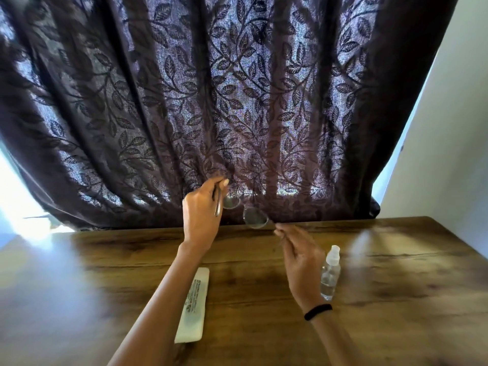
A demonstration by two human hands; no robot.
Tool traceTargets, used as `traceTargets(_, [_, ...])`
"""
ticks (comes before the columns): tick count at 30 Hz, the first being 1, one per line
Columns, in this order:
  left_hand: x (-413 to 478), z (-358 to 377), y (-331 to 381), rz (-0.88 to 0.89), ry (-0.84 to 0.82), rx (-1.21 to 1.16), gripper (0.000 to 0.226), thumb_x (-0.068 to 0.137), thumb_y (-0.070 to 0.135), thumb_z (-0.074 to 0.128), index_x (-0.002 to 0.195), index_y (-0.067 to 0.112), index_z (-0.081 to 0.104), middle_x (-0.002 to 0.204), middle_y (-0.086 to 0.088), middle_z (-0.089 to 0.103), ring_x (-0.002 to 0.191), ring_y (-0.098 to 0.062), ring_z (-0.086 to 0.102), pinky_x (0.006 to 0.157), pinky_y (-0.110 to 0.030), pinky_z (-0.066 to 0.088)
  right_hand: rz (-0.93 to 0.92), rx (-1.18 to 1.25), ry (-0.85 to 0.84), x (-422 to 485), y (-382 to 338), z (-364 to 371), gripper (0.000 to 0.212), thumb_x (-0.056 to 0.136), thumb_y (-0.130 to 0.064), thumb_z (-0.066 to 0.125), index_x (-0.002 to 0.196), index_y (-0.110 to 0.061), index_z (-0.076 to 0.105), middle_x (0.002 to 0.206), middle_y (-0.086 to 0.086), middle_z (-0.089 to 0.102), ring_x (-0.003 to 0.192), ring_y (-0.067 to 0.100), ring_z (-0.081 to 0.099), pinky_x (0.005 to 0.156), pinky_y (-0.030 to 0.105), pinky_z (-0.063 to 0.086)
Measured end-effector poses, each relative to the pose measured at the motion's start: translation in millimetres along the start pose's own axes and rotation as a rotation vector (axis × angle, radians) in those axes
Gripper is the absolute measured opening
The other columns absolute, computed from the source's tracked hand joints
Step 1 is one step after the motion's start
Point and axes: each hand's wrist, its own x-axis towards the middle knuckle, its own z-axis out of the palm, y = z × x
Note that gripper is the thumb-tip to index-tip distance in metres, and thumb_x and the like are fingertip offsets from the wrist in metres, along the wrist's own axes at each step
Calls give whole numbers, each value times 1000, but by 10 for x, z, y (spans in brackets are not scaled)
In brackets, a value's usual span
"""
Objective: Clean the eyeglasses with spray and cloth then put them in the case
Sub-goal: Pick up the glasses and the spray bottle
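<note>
I hold a pair of thin-rimmed eyeglasses [254,217] up in the air above the far edge of the wooden table [383,299], in front of the curtain. My left hand [202,215] grips the left temple arm, and my right hand [299,256] pinches the right temple arm. The lenses hang tilted between both hands. A small clear spray bottle [329,273] stands upright on the table just right of my right wrist. A long white flat packet with printed text [192,299] lies on the table below my left forearm. No cloth or case is clearly recognisable.
A dark curtain with a leaf pattern [211,101] hangs directly behind the table. A white wall [454,128] rises at the right. Bright light falls on the table's left side [39,260]. A black band circles my right wrist [318,311].
</note>
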Motion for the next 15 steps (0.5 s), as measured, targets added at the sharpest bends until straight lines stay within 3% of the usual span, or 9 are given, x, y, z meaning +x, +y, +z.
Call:
traceTargets(3, [-98, -47, -57, 36, -58, 152, 19, 87, 23, 64, 100, 9, 69, 69, -5, 71, 55, -17, 64, 53, -25, 49, 12, -16, 70, 245, 74, -110, 15, 82, 3, 61, 94, 0, 70, 88, 10, 70, 72, 14, 65, 66, 33, 57])
traceTargets(7, [-206, -34, -102, 61, -105, 74, 16, 79, 9, 72, 95, 7, 71, 92, -5, 73, 79, -15, 68, 70, -27, 55, 12, -2, 120, 442, 127, -159, 16, 83, 7, 60, 93, 1, 70, 88, 11, 70, 67, 13, 61, 63, 38, 57])
traceTargets(9, [-231, -21, -126, 110, -132, 50, 21, 76, 3, 74, 96, 7, 70, 97, -5, 72, 85, -11, 67, 78, -23, 54, -8, 4, 127, 501, 142, -168, 17, 84, 6, 58, 94, 0, 70, 89, 9, 70, 74, 16, 65, 68, 35, 57])
traceTargets(11, [-245, -15, -151, 159, -179, 34, 27, 74, -3, 73, 99, 7, 70, 98, -4, 72, 88, -10, 67, 82, -18, 51, -20, 10, 131, 543, 159, -176, 19, 84, 7, 59, 95, -3, 70, 91, 4, 68, 78, 14, 67, 73, 23, 56])
traceTargets(13, [-258, -20, -173, 189, -206, 36, 27, 74, -6, 71, 98, 6, 71, 97, -6, 72, 88, -14, 68, 81, -22, 52, -22, 11, 129, 577, 179, -184, 21, 82, 10, 61, 97, -3, 70, 90, 3, 67, 76, 9, 65, 73, 9, 51])
traceTargets(15, [-270, -34, -182, 206, -197, 53, 21, 76, -3, 68, 96, 3, 71, 95, -8, 73, 86, -17, 70, 78, -28, 55, -18, 25, 120, 592, 181, -183, 23, 80, 12, 62, 98, -3, 69, 89, 3, 67, 75, 10, 64, 72, 4, 47])
